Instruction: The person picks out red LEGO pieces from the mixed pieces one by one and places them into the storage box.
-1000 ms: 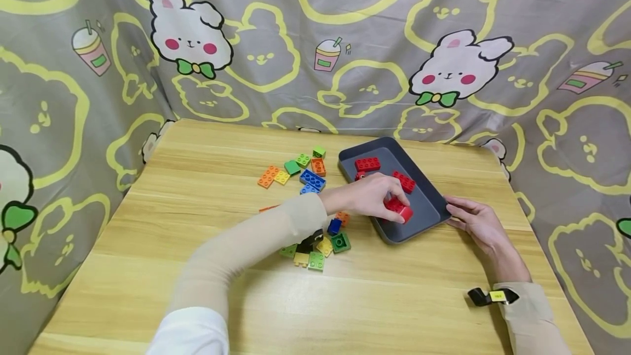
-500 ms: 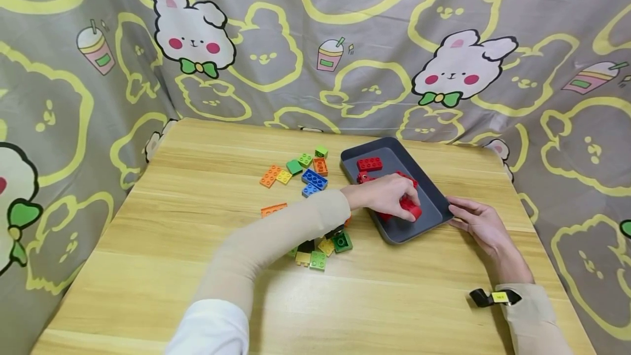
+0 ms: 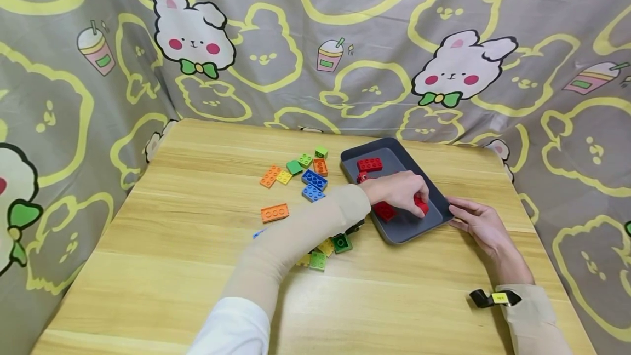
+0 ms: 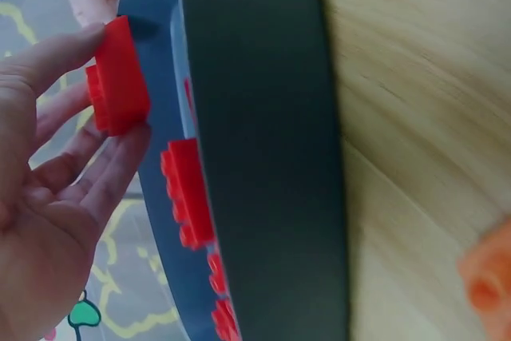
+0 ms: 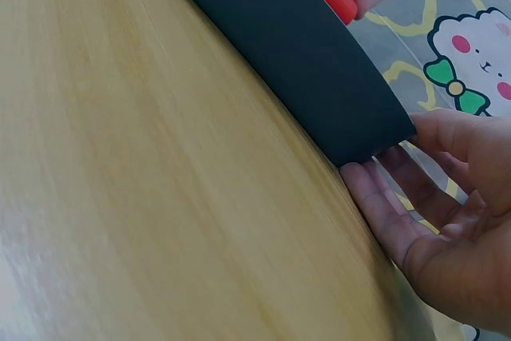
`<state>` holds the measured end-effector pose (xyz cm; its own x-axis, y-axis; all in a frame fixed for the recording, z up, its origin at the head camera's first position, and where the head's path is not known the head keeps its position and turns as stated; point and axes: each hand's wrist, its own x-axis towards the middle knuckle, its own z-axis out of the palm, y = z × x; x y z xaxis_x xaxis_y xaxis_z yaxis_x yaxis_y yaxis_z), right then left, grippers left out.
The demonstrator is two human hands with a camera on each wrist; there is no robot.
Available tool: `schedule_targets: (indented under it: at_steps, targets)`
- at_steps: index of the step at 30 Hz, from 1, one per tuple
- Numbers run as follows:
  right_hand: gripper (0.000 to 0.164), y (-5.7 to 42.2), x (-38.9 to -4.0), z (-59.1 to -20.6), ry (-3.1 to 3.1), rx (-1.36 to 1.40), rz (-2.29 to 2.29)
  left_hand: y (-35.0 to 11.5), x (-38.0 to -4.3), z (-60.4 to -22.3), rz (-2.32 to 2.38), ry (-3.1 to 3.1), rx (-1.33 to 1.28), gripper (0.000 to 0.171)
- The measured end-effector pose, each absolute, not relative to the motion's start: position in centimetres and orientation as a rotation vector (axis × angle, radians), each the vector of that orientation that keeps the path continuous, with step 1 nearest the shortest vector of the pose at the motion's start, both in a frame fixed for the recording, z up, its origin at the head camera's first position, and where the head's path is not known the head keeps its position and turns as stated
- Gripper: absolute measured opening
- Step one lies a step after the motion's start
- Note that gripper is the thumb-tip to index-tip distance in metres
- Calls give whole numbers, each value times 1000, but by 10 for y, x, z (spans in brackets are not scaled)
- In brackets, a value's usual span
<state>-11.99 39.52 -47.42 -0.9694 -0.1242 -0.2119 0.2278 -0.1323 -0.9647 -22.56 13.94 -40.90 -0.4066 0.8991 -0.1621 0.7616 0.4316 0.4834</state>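
Note:
My left hand (image 3: 400,190) reaches into a dark grey tray (image 3: 413,230) and pinches a red toy brick (image 3: 421,206) between thumb and fingers. In the left wrist view that red brick (image 4: 121,77) is tilted, its studs facing the palm, above the tray floor. Other red bricks lie inside: one with eight studs (image 3: 370,164) near the far end, a rounded red piece (image 3: 362,177) with an eye mark, and another red brick (image 3: 384,211) below the hand. My right hand (image 3: 475,224) grips the tray's right corner, thumb at the rim and fingers low against the wall (image 5: 295,61).
Left of the tray, loose bricks lie on the wooden table (image 3: 148,245): blue (image 3: 314,179), orange (image 3: 274,212), yellow (image 3: 283,177) and green (image 3: 342,243) ones. My left forearm (image 3: 296,240) covers part of them. A patterned curtain (image 3: 276,43) hangs behind the table.
My left hand has moved right across the tray with the red brick, uncovering an orange brick on the table and another red brick in the tray. My right hand stays at the corner.

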Motion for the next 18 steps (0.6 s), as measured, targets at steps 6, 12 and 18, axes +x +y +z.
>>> schedule_targets:
  at_steps: [6,12,18]
  targets:
    - [30,396,-120,-475,1895,119,-2201,152,-223,-412,403,2274,1377,26]
    - [29,396,-120,-473,1898,116,-2201,155,-225,-420,351,2297,1323,24]
    - [30,394,-121,-475,1888,109,-2213,154,-227,-426,341,2303,1307,18]
